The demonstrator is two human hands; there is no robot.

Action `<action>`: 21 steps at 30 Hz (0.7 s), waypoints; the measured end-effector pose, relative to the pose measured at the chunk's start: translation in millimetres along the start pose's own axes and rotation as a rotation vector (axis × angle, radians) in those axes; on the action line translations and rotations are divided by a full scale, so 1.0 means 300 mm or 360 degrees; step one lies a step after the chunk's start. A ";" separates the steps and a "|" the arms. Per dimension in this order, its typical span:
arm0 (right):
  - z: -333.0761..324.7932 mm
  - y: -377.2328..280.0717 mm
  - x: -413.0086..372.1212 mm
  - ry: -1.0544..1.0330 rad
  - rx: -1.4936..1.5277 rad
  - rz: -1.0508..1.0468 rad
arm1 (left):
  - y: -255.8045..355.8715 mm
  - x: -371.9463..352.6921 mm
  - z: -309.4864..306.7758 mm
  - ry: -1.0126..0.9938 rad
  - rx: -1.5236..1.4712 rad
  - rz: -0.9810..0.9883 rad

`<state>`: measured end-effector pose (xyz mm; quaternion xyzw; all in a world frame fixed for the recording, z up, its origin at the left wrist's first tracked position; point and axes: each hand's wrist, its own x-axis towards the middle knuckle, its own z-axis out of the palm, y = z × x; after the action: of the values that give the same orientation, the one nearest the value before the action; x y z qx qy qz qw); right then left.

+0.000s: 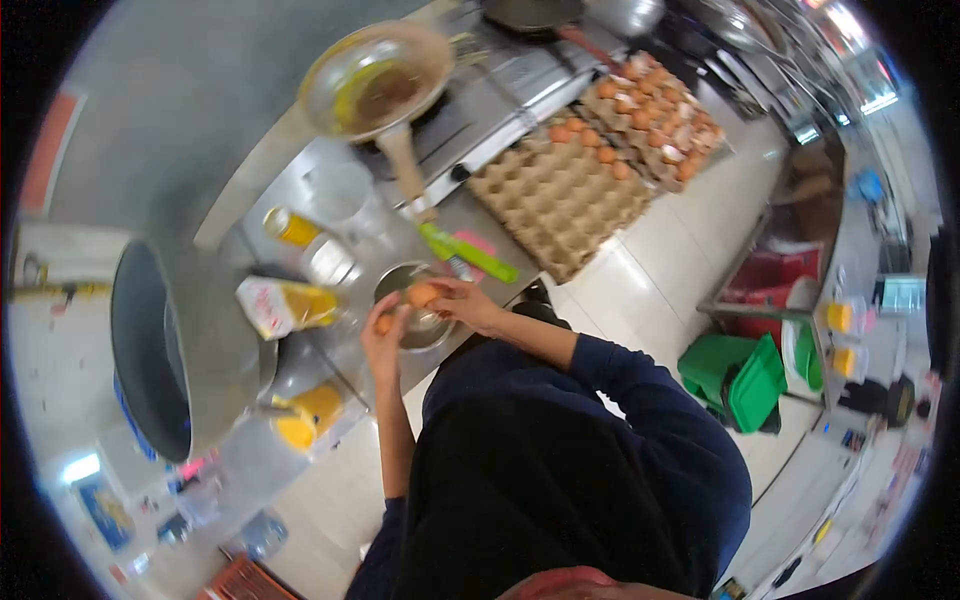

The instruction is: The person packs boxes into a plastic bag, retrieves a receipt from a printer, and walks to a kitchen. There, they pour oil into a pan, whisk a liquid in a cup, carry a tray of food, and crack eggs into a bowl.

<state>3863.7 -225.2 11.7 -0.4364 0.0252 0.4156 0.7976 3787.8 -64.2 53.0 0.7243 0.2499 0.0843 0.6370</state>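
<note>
My left hand [382,348] is closed around a brown egg [385,323] at the near left side of a round metal bowl [402,268]. A second brown egg [422,294] sits in the fingers of my right hand [466,305], right beside the left fingertips. Both hands are over the bowl and hide part of its inside. Just beyond the bowl lies a bright green-handled tool [470,255], partly over something pink. The long handle of a pan [400,165] reaches toward it.
An egg tray [550,205] with a few eggs overhangs the counter edge; another tray [660,120] holds eggs and broken shells. Left of the bowl are a carton [285,307], a yellow-capped bottle [290,227] and a yellow jug [308,415]. A large pot [215,340] stands farther left.
</note>
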 end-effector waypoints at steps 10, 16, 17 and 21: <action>-0.830 -0.751 -0.267 0.1479 -0.0468 -0.1055 | -0.130 0.045 0.009 0.0178 -0.1691 -0.0593; -1.378 -0.991 -0.268 0.1908 -0.1741 -0.1228 | -0.194 0.036 0.054 0.0363 -0.1588 -0.0556; -1.307 -1.014 -0.294 0.2101 -0.2215 -0.1134 | -0.190 0.026 0.071 0.0384 -0.1594 -0.0551; -1.065 -1.007 -0.295 0.2369 -0.2296 -0.1533 | -0.122 -0.019 0.158 0.0430 -0.1468 -0.0445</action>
<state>4115.9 -593.8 54.1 -0.8950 0.0770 -0.3775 0.2248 3794.4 -106.4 10.6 0.3094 0.3616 0.1930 0.8581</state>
